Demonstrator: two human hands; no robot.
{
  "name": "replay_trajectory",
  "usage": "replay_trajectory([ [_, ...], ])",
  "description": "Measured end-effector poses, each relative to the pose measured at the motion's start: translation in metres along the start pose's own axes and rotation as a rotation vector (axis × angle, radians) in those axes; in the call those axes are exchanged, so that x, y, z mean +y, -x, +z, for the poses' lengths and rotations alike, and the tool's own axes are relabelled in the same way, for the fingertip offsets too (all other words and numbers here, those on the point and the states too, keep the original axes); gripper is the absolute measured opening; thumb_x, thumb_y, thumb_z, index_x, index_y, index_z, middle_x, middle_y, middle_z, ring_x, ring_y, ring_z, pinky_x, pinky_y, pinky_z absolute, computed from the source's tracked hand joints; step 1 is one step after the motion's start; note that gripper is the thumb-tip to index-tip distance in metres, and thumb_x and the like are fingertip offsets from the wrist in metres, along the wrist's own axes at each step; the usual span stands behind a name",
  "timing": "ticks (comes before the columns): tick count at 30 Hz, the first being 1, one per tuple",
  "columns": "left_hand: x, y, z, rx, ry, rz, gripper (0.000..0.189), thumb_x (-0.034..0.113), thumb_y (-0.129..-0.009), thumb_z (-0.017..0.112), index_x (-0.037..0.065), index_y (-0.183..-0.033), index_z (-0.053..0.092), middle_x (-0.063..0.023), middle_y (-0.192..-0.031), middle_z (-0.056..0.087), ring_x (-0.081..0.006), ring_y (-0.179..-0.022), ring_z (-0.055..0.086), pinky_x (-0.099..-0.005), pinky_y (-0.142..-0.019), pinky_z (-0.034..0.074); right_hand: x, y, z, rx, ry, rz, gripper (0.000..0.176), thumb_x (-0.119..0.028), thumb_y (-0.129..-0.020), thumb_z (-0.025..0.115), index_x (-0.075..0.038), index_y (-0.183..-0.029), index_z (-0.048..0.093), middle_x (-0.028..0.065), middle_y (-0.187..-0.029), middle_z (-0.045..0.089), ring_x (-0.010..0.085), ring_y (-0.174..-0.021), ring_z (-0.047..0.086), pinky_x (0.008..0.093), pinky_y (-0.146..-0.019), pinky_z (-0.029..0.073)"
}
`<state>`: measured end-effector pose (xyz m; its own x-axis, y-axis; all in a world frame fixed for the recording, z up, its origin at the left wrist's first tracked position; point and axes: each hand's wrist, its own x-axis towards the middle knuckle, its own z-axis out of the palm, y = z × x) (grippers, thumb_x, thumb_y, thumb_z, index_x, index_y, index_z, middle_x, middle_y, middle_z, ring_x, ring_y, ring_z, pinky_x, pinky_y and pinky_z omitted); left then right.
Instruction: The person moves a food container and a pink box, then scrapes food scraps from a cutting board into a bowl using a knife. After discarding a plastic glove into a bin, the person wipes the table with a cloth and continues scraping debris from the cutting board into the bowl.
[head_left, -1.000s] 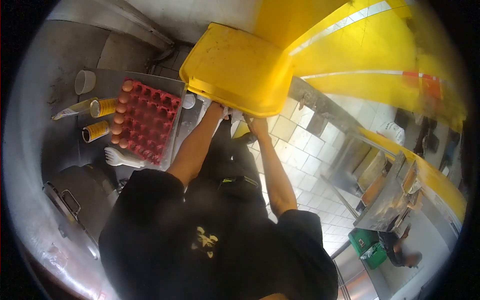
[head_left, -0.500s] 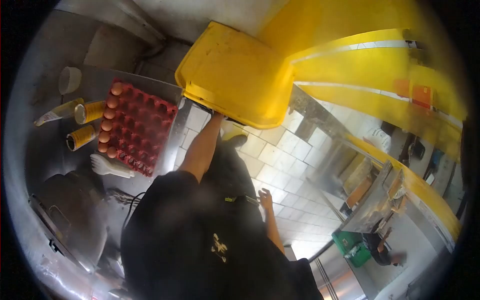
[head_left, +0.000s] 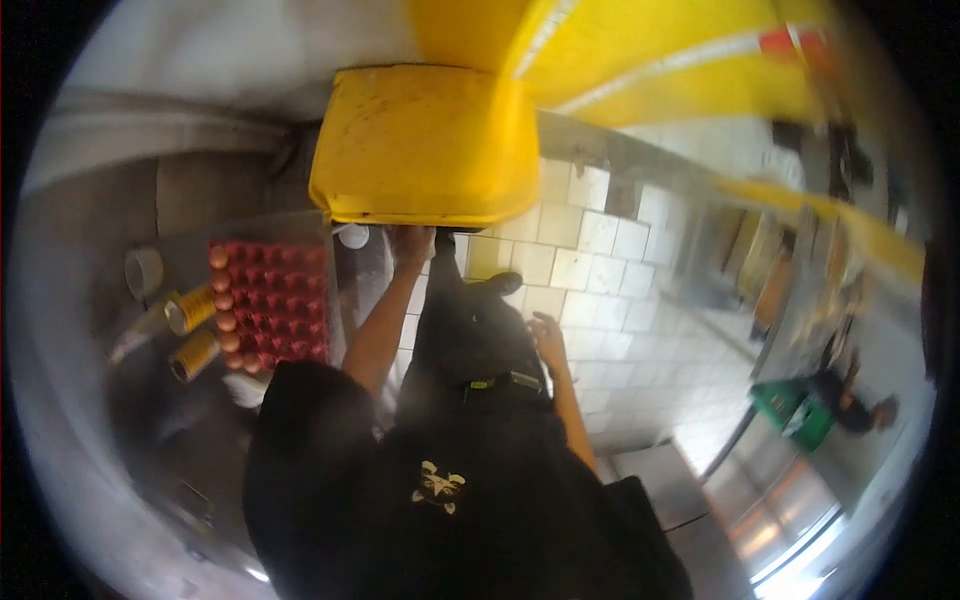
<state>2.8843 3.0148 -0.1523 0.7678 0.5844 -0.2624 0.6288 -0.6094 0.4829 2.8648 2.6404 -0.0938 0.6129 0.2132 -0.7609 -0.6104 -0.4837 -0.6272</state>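
Note:
At the front edge of a yellow plastic bin or lid (head_left: 425, 145) is my left hand (head_left: 410, 242), its fingers hidden under or behind that edge. My right hand (head_left: 546, 338) hangs by my right side over the tiled floor, fingers apart, holding nothing. Left of my left arm, a red egg tray (head_left: 280, 300) lies on the metal counter, with a row of brown eggs (head_left: 228, 320) along its left side and its other cups empty.
Two yellow-labelled cans (head_left: 190, 311), a blurred bottle (head_left: 138, 335) and a white cup (head_left: 144, 271) stand left of the eggs. A small white round container (head_left: 353, 236) is beside the counter. At right are a green crate (head_left: 792, 412) and another person (head_left: 850, 405).
The view has turned, so the egg tray and yellow piece appear straighter and the yellow piece sits further left. My left hand stays at its edge; my right hand remains open at my side.

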Motion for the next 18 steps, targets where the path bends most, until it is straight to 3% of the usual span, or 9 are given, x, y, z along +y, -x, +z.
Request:
replay_trajectory([
  [1, 0.005, 0.019, 0.006, 0.366, -0.032, 0.124, 0.043, 0.042, -0.094, 0.042, 0.006, -0.108, 0.061, -0.0209, -0.108, 0.062, -0.0406, -0.096, 0.057, -0.049, -0.082, 0.045, 0.004, -0.001, 0.001, -0.008, -0.013, -0.007, 0.037, -0.029, -0.092, 0.059, -0.007, -0.122, 0.055, 0.0082, -0.094, 0.064, 0.0153, -0.081, 0.063, 0.028, -0.063, 0.048],
  [2, 0.012, 0.038, 0.009, 0.34, -0.051, 0.179, 0.043, 0.042, -0.094, 0.042, 0.006, -0.108, 0.061, -0.0209, -0.108, 0.062, -0.0406, -0.096, 0.057, -0.049, -0.082, 0.045, 0.01, 0.0, -0.001, -0.022, -0.02, -0.011, 0.038, -0.03, -0.092, 0.06, -0.006, -0.121, 0.055, 0.0073, -0.092, 0.064, 0.015, -0.08, 0.063, 0.027, -0.063, 0.048],
  [4, 0.027, 0.063, 0.017, -0.034, -0.003, -0.109, 0.043, 0.04, -0.093, 0.044, 0.003, -0.093, 0.064, -0.0239, -0.09, 0.063, -0.0425, -0.086, 0.058, -0.0491, -0.077, 0.046, 0.024, -0.001, 0.0, 0.017, -0.16, -0.004, 0.036, -0.029, -0.091, 0.06, -0.005, -0.119, 0.056, 0.0057, -0.089, 0.065, 0.0141, -0.078, 0.063, 0.0259, -0.063, 0.047],
  [6, 0.029, 0.084, 0.044, -0.226, 0.126, 0.123, 0.044, 0.039, -0.091, 0.046, 0.0, -0.081, 0.064, -0.0268, -0.078, 0.06, -0.041, -0.077, 0.06, -0.0484, -0.071, 0.045, 0.042, -0.004, 0.001, 0.103, -0.181, 0.039, 0.034, -0.027, -0.091, 0.061, -0.005, -0.116, 0.058, 0.0057, -0.089, 0.066, 0.0118, -0.078, 0.063, 0.0247, -0.066, 0.048],
  [10, 0.073, 0.1, 0.098, -0.845, 0.114, 0.049, 0.038, 0.032, -0.086, 0.048, -0.003, -0.08, 0.06, -0.0302, -0.078, 0.054, -0.0387, -0.075, 0.06, -0.0483, -0.066, 0.042, 0.107, -0.025, 0.017, 0.268, -0.033, -0.209, 0.029, -0.024, -0.09, 0.062, -0.004, -0.111, 0.059, 0.0119, -0.093, 0.067, 0.0199, -0.079, 0.064, 0.031, -0.071, 0.05],
  [11, 0.081, 0.1, 0.127, -0.828, 0.147, -0.023, 0.027, 0.029, -0.087, 0.06, 0.003, -0.083, 0.064, -0.0034, -0.064, 0.058, -0.011, -0.058, 0.054, -0.0297, -0.055, 0.044, 0.119, -0.033, 0.021, 0.289, -0.09, -0.167, 0.028, -0.024, -0.09, 0.062, -0.004, -0.11, 0.058, 0.0126, -0.094, 0.067, 0.0217, -0.081, 0.064, 0.0321, -0.071, 0.05],
  [15, -0.041, 0.058, 0.342, -0.775, 0.133, -0.23, 0.031, 0.028, -0.082, 0.064, 0.001, -0.097, 0.062, -0.0108, -0.077, 0.064, -0.018, -0.064, 0.06, -0.034, -0.06, 0.048, 0.145, -0.055, 0.041, 0.245, -0.358, 0.004, 0.026, -0.022, -0.094, 0.057, -0.007, -0.114, 0.058, 0.0084, -0.102, 0.067, 0.0167, -0.088, 0.062, 0.0297, -0.071, 0.048],
  [17, -0.103, 0.016, 0.425, -0.534, -0.267, 0.316, 0.033, 0.027, -0.08, 0.065, 0.002, -0.101, 0.061, -0.0162, -0.083, 0.066, -0.028, -0.073, 0.063, -0.0376, -0.067, 0.051, 0.16, -0.057, 0.053, 0.187, -0.522, 0.131, 0.027, -0.02, -0.093, 0.057, -0.006, -0.117, 0.057, 0.009, -0.109, 0.065, 0.0159, -0.092, 0.062, 0.0285, -0.076, 0.048],
  [18, -0.116, -0.005, 0.453, -0.623, -0.243, 0.113, 0.046, 0.029, -0.08, 0.064, 0.002, -0.116, 0.052, -0.0201, -0.107, 0.057, -0.0322, -0.095, 0.057, -0.0394, -0.083, 0.046, 0.166, -0.057, 0.055, 0.144, -0.583, 0.192, 0.029, -0.019, -0.093, 0.057, -0.005, -0.118, 0.057, 0.0111, -0.111, 0.064, 0.018, -0.096, 0.062, 0.0306, -0.079, 0.049],
])
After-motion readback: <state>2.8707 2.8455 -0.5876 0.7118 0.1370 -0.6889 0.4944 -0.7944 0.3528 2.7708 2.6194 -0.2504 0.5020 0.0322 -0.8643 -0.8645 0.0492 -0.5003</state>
